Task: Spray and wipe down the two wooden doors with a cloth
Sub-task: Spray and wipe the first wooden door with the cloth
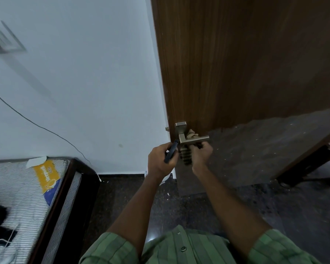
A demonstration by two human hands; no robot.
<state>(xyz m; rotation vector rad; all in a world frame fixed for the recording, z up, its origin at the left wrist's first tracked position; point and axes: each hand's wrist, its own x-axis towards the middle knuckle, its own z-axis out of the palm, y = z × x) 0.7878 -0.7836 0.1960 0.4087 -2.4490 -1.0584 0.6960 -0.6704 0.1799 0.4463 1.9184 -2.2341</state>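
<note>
A brown wooden door [236, 63] stands open on the right, its edge toward me. Its metal lever handle [191, 137] juts out at hand height. My right hand [201, 155] grips a striped brown cloth [186, 157] bunched around and under the lever. My left hand [161, 161] holds the dark top of a spray bottle [171, 151], just left of the handle; a white part of the bottle body shows below my wrist. A second door is not in view.
A pale wall [84, 82] with a thin cable fills the left. A bed with a striped mattress [21, 187] and dark wooden frame stands at the lower left. Dark speckled floor [274, 197] lies ahead. Dark furniture legs [312, 166] show behind the door's lower right.
</note>
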